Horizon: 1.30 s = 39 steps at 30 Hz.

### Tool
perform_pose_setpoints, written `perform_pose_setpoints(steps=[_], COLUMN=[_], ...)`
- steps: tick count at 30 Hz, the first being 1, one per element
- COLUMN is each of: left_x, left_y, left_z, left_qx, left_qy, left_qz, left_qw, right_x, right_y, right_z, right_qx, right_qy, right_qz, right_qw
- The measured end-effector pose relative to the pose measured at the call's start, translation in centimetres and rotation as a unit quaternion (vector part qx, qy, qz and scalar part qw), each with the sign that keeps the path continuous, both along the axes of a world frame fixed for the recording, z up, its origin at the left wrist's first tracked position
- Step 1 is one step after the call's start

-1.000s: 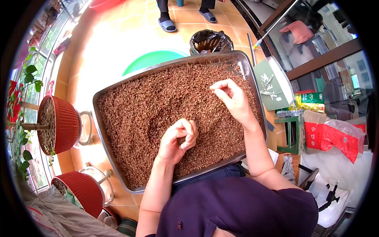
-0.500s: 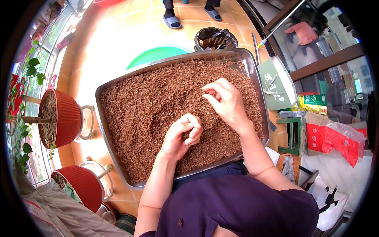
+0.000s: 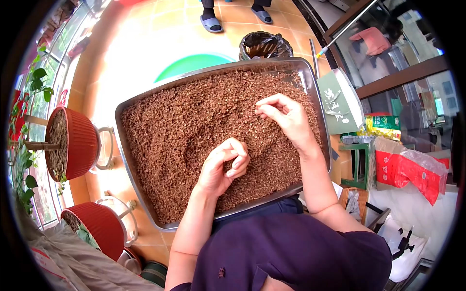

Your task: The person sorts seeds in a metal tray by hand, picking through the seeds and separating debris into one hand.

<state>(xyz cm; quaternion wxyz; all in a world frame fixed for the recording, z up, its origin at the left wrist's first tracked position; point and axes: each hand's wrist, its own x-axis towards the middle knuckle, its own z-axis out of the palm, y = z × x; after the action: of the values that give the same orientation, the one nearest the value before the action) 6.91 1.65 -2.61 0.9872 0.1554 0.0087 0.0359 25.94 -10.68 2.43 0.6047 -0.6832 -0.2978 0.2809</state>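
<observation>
A large metal tray (image 3: 127, 160) lies across my lap, filled with small reddish-brown dried bits (image 3: 170, 126) that look like husks or chopped pieces. Over the middle of the heap, my left hand (image 3: 223, 166) is closed, its fingers curled in towards the palm. What it holds, if anything, is hidden. My right hand (image 3: 286, 119) hovers above the right part of the heap, thumb and fingertips pinched together. Anything between those fingertips is too small to name. A shallow hollow shows in the bits left of my left hand.
Beyond the tray stand a green basin (image 3: 189, 64) and a bin lined with a black bag (image 3: 266, 46). A person's slippered feet (image 3: 211, 24) are farther off. Red plant pots (image 3: 80, 145) are at left. A green box (image 3: 335, 102) and a red package (image 3: 412, 169) lie at right.
My right hand has shifted slightly to the right, and its thumb and fingers have drawn closer together. My left hand stays almost in place, still curled.
</observation>
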Motion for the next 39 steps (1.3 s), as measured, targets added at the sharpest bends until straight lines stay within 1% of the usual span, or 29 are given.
perform_pose_setpoints(steps=[1, 4, 5, 8, 9, 12, 15, 18, 21, 24, 27, 30, 33, 34, 36, 37, 39], left_x=[0.0, -0.1, -0.1, -0.1, -0.1, -0.1, -0.1, -0.1, -0.1, 0.0, 0.0, 0.0, 0.1, 0.2, 0.2, 0.2, 0.3], left_y=[0.0, 0.2, 0.2, 0.0, 0.0, 0.1, 0.1, 0.2, 0.2, 0.0, 0.0, 0.0, 0.0, 0.0, -0.1, -0.1, -0.1], left_z=[0.0, 0.1, 0.3, 0.7, 0.8, 0.3, 0.0, 0.0, 0.0, 0.4, 0.3, 0.3, 0.7, 0.9, 0.8, 0.6, 0.6], left_qx=[0.002, 0.003, 0.000, -0.006, -0.005, -0.005, -0.002, 0.000, 0.002, -0.002, -0.006, -0.009, -0.007, -0.005, -0.003, -0.009, -0.011], left_qy=[-0.002, 0.002, 0.009, 0.025, 0.026, 0.019, 0.013, 0.015, 0.019, 0.029, 0.026, 0.027, 0.061, 0.076, 0.101, 0.106, 0.115], left_qz=[-0.002, -0.007, -0.003, 0.006, 0.007, 0.009, 0.011, 0.009, 0.006, 0.010, 0.011, 0.012, 0.018, 0.019, 0.020, 0.020, 0.035], left_qw=[1.000, 1.000, 1.000, 1.000, 1.000, 1.000, 1.000, 1.000, 1.000, 1.000, 1.000, 1.000, 0.998, 0.997, 0.995, 0.994, 0.993], right_x=[0.2, -0.1, -0.4, -0.4, -0.6, -1.0, -0.9, -0.9, -1.4, -1.4, -1.3, -1.6, -2.9, -3.5, -4.4, -4.7, -3.8], right_y=[-0.4, -0.8, -0.7, -0.3, -0.4, -0.2, -0.4, -0.4, -0.2, -0.5, -0.9, -0.9, -0.4, -0.3, 0.0, 0.2, 0.7], right_z=[0.2, 0.6, 0.7, -0.8, -0.7, 0.1, -0.5, -0.8, -0.3, -0.3, -0.2, -0.2, 1.1, 2.0, 2.6, 2.7, 2.0], right_qx=[-0.005, 0.018, 0.006, 0.029, 0.016, 0.057, 0.094, 0.097, 0.078, 0.089, 0.081, 0.008, 0.003, 0.003, -0.011, -0.028, -0.037], right_qy=[0.037, 0.068, 0.032, -0.104, -0.033, 0.136, 0.196, 0.163, 0.086, 0.077, 0.102, 0.016, -0.160, -0.239, -0.263, -0.262, -0.306], right_qz=[-0.001, -0.008, -0.011, -0.026, -0.023, -0.029, -0.015, -0.011, -0.018, -0.013, -0.012, -0.045, -0.020, 0.029, 0.145, 0.146, 0.093], right_qw=[0.999, 0.997, 0.999, 0.994, 0.999, 0.989, 0.976, 0.982, 0.993, 0.993, 0.991, 0.999, 0.987, 0.971, 0.954, 0.953, 0.947])
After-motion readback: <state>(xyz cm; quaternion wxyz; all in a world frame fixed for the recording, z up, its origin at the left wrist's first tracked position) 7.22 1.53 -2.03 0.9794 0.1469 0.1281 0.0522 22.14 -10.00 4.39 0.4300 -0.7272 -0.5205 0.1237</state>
